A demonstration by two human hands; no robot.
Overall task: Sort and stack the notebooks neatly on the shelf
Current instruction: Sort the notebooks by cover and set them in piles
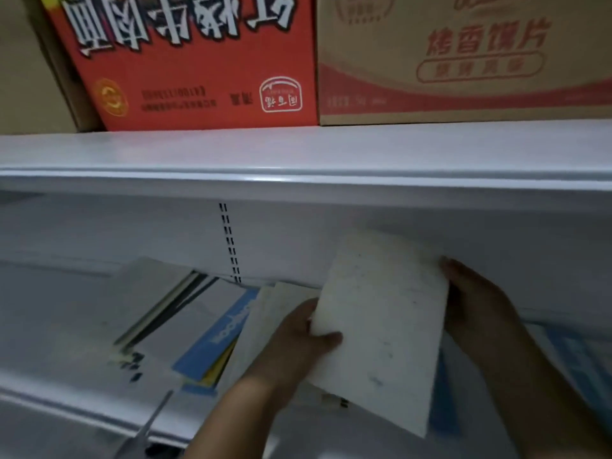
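Left hand (298,339) and right hand (477,306) grip the cream notebook (381,326) by opposite edges, left thumb curled over its face. It is tilted above the lower shelf (66,326). On the upper shelf (298,154) a red carton (198,61) and a tan carton (463,61) sit side by side. Below, loose notebooks (155,293) lie askew, a blue-banded notebook (218,332) among them, just left of the held one.

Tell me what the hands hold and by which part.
Both hold one cream speckled notebook: the left hand pinches its left edge, thumb on the cover; the right hand grips its right edge near the upper corner.
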